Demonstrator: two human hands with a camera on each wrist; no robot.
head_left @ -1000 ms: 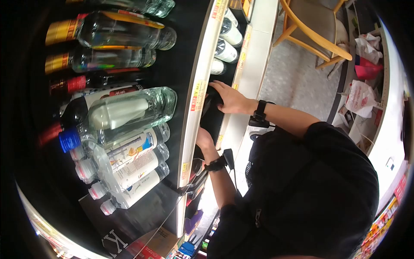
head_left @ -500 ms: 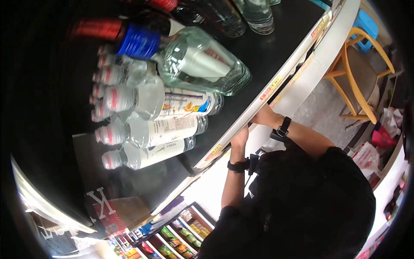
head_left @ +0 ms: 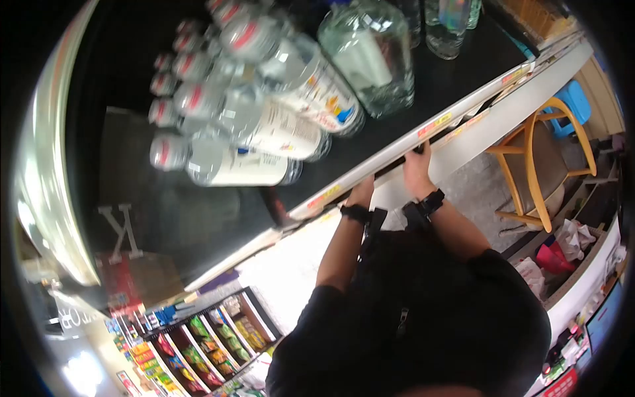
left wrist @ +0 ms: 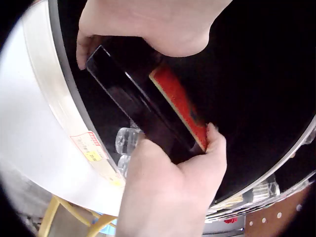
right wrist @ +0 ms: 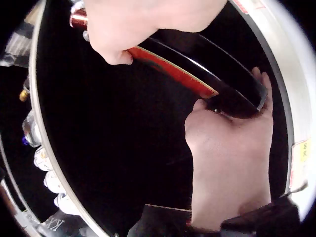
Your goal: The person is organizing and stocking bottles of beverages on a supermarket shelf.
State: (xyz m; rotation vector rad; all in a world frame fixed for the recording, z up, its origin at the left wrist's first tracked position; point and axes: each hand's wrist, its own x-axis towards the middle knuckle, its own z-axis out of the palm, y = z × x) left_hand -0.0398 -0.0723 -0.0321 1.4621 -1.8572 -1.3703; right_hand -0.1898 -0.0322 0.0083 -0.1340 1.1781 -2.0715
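From the left in the head view, we see white lettering [head_left: 119, 231], then bright packets [head_left: 198, 326] in a rack lower down. Clear bottles [head_left: 288, 135] with white labels cluster on a black shelf [head_left: 367, 149], with a larger, green-tinted bottle [head_left: 390, 73] just beside them. Below the shelf's pale front edge [head_left: 397, 153], we find the left hand [head_left: 360, 192], its fingertips hidden from the head; the wrist views show it gripping one end of a glossy black box [left wrist: 128, 94], thumb and fingers on opposite sides. The box lies between both hands, against a dark shelf space, its red panel [left wrist: 177, 101] along one side. Next we see the right hand [head_left: 417, 173] gripping the other end, a finger on the panel's edge. Farthest right, we note a wooden chair [head_left: 546, 155] and a blue stool [head_left: 574, 109].
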